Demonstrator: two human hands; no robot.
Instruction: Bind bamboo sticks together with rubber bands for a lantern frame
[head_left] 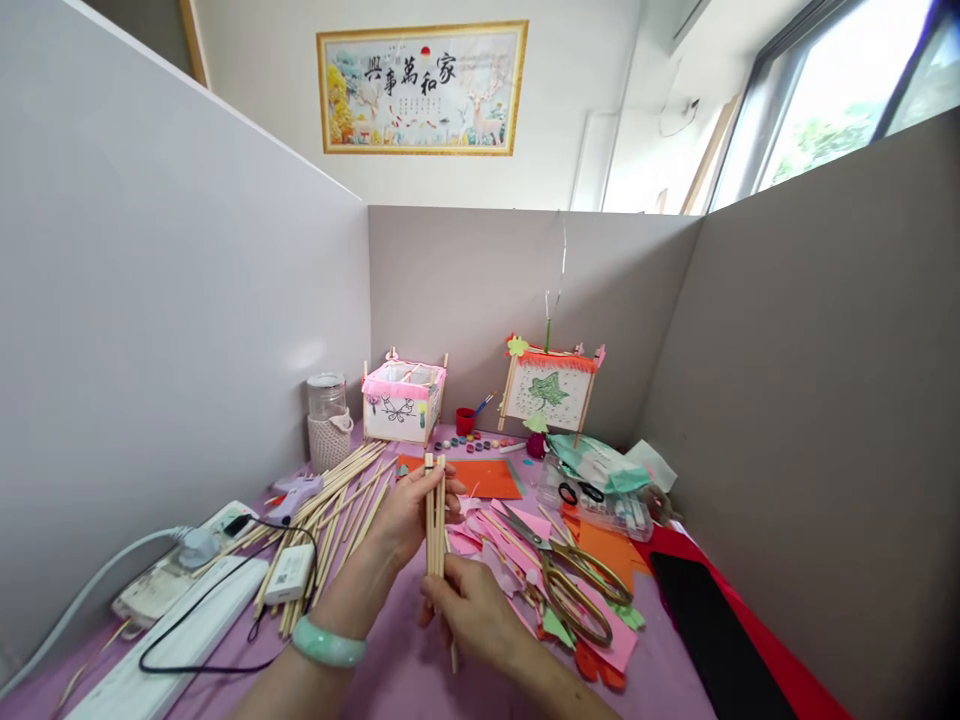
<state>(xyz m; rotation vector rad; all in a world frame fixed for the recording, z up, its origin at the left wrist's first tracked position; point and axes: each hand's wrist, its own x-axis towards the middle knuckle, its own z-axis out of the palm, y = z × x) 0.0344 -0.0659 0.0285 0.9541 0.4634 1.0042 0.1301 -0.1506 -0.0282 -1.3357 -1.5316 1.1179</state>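
My left hand (411, 508) is closed around the upper part of a small bundle of wooden sticks (435, 530), held upright in front of me. Lower down, my right hand (471, 600) grips the same sticks between thumb and fingers. One stick reaches lower than the others, below my right hand. A pile of similar loose sticks (349, 500) lies on the table left of my left hand. Large gold-handled scissors (559, 570) rest on pink paper scraps (517, 545) to the right of my right hand.
Two paper-and-stick lanterns stand at the back, a pink-trimmed one (403, 405) and a red-trimmed one (549, 390). A glue gun (296, 495), power strip (142, 590) and cables lie left. A black phone-like slab (712, 635) lies right. Grey partitions (525, 260) enclose the table.
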